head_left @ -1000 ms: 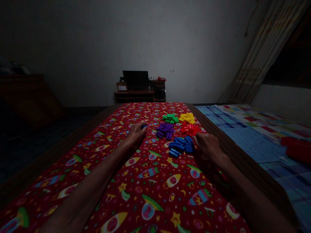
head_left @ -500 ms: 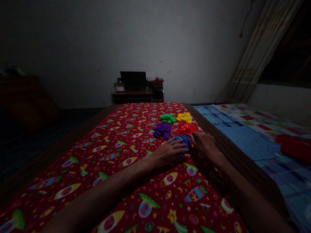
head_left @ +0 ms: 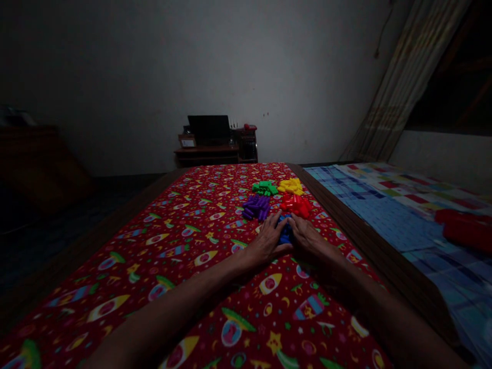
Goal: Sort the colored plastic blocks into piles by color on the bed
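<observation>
A heap of small blue plastic pieces (head_left: 285, 233) lies between my two hands, partly covered by them. On the left, my left hand (head_left: 269, 239) rests against the heap with fingers stretched out and thumb apart. Against its right side lies my right hand (head_left: 306, 233), fingers extended and pointing forward; neither hand grips a piece that I can make out. Just beyond are a pile of red pieces (head_left: 296, 205) and a pile of purple pieces (head_left: 256, 207). Farther back sit green pieces (head_left: 264, 188) and yellow pieces (head_left: 291, 186).
A red patterned cloth (head_left: 184, 277) covers the long table, whose brown edge (head_left: 357, 246) shows at the right. Beside it is a bed with checked covers (head_left: 407, 220) and a red item (head_left: 465, 228). A desk with a monitor (head_left: 208, 128) stands by the far wall.
My right hand has moved left from beside the red pile to the blue heap. My left hand has turned, its fingers pointing more forward. The blue heap looks narrower.
</observation>
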Demonstrator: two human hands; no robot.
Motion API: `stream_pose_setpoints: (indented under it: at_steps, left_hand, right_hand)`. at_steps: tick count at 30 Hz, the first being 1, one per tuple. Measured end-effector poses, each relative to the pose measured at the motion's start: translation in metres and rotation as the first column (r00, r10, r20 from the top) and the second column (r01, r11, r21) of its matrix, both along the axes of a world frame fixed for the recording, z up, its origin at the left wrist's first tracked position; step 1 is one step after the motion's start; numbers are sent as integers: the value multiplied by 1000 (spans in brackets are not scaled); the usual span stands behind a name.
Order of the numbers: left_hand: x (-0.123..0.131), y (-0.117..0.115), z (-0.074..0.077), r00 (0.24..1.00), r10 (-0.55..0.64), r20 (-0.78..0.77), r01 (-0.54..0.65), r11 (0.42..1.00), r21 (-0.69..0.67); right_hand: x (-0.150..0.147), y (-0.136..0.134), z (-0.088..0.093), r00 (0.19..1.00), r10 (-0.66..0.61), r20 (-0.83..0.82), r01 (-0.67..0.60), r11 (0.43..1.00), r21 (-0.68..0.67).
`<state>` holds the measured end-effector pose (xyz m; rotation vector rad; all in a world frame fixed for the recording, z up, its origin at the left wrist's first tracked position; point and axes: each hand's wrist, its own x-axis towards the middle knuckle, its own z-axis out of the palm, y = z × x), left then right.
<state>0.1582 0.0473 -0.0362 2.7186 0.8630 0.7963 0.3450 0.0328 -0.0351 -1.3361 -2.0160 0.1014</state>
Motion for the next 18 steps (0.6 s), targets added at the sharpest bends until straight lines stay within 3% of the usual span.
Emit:
stream_pose_setpoints:
  at_steps: [5,10,15,18]
  left_hand:
    - [6,13,-3,999,-34,42,33,999,29]
    - [5,14,-4,998,-47,45,44,997,68]
    - [-3,2,10,998,-59,7,58,987,152]
    - [-24,-5,24,998,-64,-19,66,974,216]
  right_hand:
    - [5,1,-15,995,96,7,-96,995,35]
    - [2,1,-7,999,31,-14,-31,999,10]
    - [7,0,25,985,-158,65,158,987,3]
    - [21,0,46,908,-396,141,403,915,-23]
